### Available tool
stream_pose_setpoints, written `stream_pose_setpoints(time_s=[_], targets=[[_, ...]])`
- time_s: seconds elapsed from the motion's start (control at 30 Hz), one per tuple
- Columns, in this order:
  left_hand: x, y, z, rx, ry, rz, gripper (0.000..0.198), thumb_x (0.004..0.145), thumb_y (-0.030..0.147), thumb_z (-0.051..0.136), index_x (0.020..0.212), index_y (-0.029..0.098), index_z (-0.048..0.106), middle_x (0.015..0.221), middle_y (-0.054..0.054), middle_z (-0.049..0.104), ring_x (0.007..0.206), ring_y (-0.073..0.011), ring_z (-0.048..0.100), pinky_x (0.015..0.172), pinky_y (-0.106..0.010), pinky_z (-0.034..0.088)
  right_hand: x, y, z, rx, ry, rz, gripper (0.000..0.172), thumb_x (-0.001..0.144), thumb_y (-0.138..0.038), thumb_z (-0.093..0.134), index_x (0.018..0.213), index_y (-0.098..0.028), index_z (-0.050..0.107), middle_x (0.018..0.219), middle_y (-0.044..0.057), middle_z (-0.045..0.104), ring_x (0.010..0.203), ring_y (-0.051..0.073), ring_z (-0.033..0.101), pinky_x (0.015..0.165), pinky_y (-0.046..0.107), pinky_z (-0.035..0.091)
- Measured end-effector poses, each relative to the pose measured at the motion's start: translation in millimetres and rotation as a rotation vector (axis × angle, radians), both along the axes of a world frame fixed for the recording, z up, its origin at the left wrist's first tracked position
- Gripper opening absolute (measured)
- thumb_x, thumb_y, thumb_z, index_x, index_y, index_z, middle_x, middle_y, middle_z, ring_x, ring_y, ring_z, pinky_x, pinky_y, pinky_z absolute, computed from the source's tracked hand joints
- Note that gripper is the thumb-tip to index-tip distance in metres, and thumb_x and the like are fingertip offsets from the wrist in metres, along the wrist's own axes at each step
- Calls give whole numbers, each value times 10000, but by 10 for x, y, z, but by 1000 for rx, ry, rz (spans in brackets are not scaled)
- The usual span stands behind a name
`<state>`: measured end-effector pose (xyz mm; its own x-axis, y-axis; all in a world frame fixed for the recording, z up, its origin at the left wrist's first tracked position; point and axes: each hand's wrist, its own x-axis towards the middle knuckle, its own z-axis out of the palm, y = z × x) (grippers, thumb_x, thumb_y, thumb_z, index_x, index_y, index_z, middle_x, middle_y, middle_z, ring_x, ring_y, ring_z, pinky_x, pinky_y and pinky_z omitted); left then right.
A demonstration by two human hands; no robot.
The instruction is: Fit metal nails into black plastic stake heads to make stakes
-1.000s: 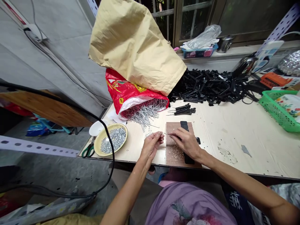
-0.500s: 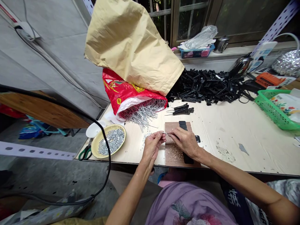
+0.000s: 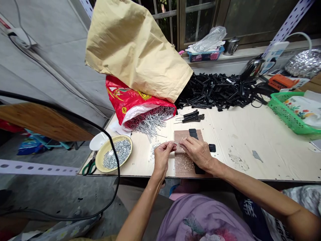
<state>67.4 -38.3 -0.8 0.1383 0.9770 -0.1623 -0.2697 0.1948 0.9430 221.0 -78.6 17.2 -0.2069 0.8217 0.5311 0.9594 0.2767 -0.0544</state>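
Observation:
My left hand [image 3: 162,155] and my right hand [image 3: 198,152] meet over the left part of a brown board [image 3: 184,167], fingertips pinched. A thin metal pin [image 3: 176,143] spans the small gap between them, and both hands grip it; anything smaller at its ends is hidden by the fingers. Black flat pieces [image 3: 199,168] lie on the board, partly under my right hand. Small metal rings [image 3: 153,152] are scattered left of my left hand. Behind the board lies a small group of black plastic parts with pins [image 3: 192,116].
A yellow bowl [image 3: 98,164] of small metal pieces, green-handled scissors [image 3: 89,167] and a white dish [image 3: 96,142] stand at left. Metal pins spill from a red bag [image 3: 120,100] under a tan sack [image 3: 135,50]. Black parts [image 3: 218,92] are heaped behind; a green basket [image 3: 283,113] sits right.
The whole view has shifted slightly, so the table things appear a little further left. Both hands keep their pinch on the pin with hardly any movement.

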Motion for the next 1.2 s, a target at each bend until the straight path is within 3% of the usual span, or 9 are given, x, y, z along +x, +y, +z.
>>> stream_pose_setpoints(time_s=[0.13,0.37,0.6,0.8,0.97,1.2], targets=[[-8,8,9,22,37,-31,273,699,343,718,854,118,712,702,-39,682,611,-106,601,670,-255,493,21,-6,-4,-45,11,32,217,945,-229,424,848,-202,617,753,18,590,715,127,531,598,261,291],[-6,-4,75,99,170,-29,273,699,364,708,838,130,718,692,-35,677,615,-116,597,651,-246,474,54,7,54,-216,252,54,239,948,-326,421,902,-208,623,842,29,620,750,134,553,588,248,337],[20,38,-17,1,71,-59,272,674,380,721,739,118,690,645,-22,645,550,-91,544,574,-229,456,66,44,24,-26,-13,37,247,949,-249,405,842,-214,625,821,47,634,779,180,481,667,313,296],[-17,49,27,75,201,-47,260,686,374,711,749,122,702,649,-30,656,560,-105,561,591,-229,467,94,46,-15,-53,-68,72,201,937,-210,426,878,-209,618,791,34,598,739,159,470,645,302,279],[-14,53,21,8,153,-71,267,671,375,720,733,117,691,630,-23,643,536,-98,546,565,-223,469,99,51,-16,-75,-55,95,200,934,-222,434,870,-199,622,812,46,607,773,168,500,649,300,289],[3,50,1,64,201,-81,270,691,391,700,741,125,705,672,-40,669,578,-110,567,601,-227,471,142,66,2,-323,293,90,176,925,-305,470,917,-215,621,861,10,620,750,125,556,564,243,315]])
